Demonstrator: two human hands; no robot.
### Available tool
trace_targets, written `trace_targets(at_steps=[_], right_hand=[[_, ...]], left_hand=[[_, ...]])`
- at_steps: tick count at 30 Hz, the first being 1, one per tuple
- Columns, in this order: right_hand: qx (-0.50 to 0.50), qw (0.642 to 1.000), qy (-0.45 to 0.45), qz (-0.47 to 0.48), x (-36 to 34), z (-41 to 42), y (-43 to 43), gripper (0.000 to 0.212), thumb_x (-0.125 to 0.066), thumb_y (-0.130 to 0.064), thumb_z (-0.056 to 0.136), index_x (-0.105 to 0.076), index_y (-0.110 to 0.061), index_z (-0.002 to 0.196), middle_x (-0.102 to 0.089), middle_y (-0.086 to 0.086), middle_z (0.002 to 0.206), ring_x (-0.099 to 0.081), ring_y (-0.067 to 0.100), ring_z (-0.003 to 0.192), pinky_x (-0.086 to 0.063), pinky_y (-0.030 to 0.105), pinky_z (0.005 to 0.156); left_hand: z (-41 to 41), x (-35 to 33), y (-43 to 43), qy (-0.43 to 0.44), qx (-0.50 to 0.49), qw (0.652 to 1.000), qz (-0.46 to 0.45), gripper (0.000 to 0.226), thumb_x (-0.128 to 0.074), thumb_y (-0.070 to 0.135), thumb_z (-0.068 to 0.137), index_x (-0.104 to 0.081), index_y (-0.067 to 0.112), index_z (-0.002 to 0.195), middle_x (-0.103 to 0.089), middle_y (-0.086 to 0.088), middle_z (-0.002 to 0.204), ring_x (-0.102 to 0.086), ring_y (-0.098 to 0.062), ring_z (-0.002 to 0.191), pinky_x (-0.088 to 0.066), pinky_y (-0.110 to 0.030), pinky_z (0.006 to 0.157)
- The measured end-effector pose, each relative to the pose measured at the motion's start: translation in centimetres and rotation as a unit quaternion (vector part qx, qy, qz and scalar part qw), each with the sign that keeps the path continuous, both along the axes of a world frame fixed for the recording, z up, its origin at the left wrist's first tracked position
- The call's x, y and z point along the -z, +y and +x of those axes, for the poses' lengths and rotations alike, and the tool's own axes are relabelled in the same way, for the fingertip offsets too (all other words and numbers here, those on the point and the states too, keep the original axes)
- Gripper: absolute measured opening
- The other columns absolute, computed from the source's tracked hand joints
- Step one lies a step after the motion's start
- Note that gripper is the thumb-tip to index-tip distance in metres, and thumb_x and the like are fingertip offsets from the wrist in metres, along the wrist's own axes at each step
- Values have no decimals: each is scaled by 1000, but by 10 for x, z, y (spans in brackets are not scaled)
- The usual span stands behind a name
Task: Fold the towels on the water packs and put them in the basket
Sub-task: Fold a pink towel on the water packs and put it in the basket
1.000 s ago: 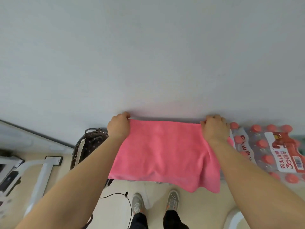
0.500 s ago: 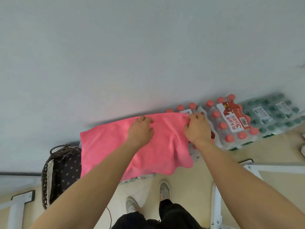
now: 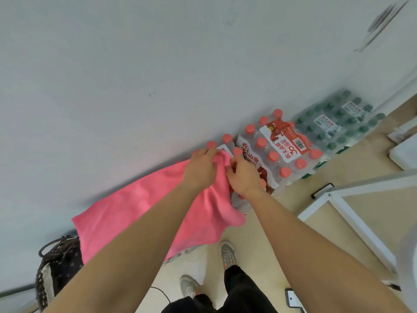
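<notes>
1 towel [image 3: 144, 213] – 2 hands, 1 basket [image 3: 58, 267]

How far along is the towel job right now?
Done: nothing visibly finished. In hand: both hands, left and right, pinch the right end of the pink towel, spread over the water packs. Left: finish folding, then put it in the basket.

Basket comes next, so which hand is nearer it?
Left. The left hand grips the pink towel, up-right of the basket; the right hand is farther right.
</notes>
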State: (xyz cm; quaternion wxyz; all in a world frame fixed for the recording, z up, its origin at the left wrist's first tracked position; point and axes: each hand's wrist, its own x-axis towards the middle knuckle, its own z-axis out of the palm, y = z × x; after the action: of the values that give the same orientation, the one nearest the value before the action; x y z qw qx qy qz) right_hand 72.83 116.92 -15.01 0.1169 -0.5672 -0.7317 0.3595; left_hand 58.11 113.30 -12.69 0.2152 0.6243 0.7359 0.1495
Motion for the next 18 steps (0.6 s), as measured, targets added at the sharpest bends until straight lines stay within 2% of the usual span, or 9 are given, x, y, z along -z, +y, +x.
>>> trace_targets(at_steps=[3, 5, 6, 8, 10, 12, 15, 18], right_hand=[[24, 996, 78, -29, -5, 4, 2, 15, -47, -35, 93, -50, -21, 90, -63, 2, 71, -62, 27, 70, -51, 42, 65], [35, 990, 129, -49, -8, 9, 1, 7, -52, -25, 95, -50, -21, 90, -61, -1, 67, -60, 20, 66, -49, 40, 63], [35, 987, 148, -54, -11, 10, 1, 11, -53, -19, 94, -48, -24, 86, -58, -3, 64, -57, 18, 63, -47, 40, 62], [34, 985, 159, -61, -15, 14, 1, 26, -54, -12, 90, -43, -32, 79, -53, -6, 62, -51, 13, 58, -44, 37, 59], [47, 983, 161, -68, -20, 17, 0, 26, -55, -11, 89, -43, -32, 79, -54, -7, 65, -50, 10, 59, -40, 31, 58], [74, 976, 185, -88, -22, 22, -1, 16, -61, -13, 89, -51, -26, 89, -60, -4, 73, -55, 7, 60, -41, 26, 59], [97, 958, 228, -148, -23, 30, -6, 24, -69, -12, 85, -57, -19, 104, -65, 2, 75, -59, 6, 55, -47, 26, 59], [55, 962, 201, -175, -23, 38, -10, 12, -67, -6, 86, -70, -17, 92, -66, 2, 74, -62, 15, 65, -51, 37, 67]], left_hand=[[4, -1, 15, 11, 34, 999, 17, 52, -51, 6, 88, -52, 20, 138, -49, -7, 140, -47, -29, 125, -31, -38, 106], [7, -4, 24, -14, 39, 999, -16, 57, -51, 7, 88, -48, 24, 142, -52, -4, 140, -46, -27, 126, -30, -37, 107], [7, -8, 28, -36, 43, 997, -51, 57, -51, 8, 88, -49, 26, 142, -58, -4, 134, -49, -26, 122, -33, -36, 105], [6, -16, 35, -50, 66, 990, -112, 46, -52, 16, 84, -60, 31, 127, -65, -4, 116, -56, -27, 111, -43, -35, 94], [3, -24, 38, -28, 87, 985, -144, 34, -48, 32, 76, -66, 34, 105, -63, -5, 100, -61, -31, 99, -48, -37, 84], [-1, -30, 40, -41, 71, 987, -139, 31, -51, 35, 78, -71, 27, 101, -66, -6, 98, -62, -27, 94, -48, -36, 82], [-6, -39, 42, -97, -10, 992, -85, 15, -60, 22, 86, -73, 25, 94, -71, 1, 96, -63, -19, 92, -47, -29, 81], [-12, -47, 45, -122, -56, 989, -57, 8, -60, 22, 90, -67, 19, 92, -67, -1, 89, -59, -19, 85, -42, -27, 75]])
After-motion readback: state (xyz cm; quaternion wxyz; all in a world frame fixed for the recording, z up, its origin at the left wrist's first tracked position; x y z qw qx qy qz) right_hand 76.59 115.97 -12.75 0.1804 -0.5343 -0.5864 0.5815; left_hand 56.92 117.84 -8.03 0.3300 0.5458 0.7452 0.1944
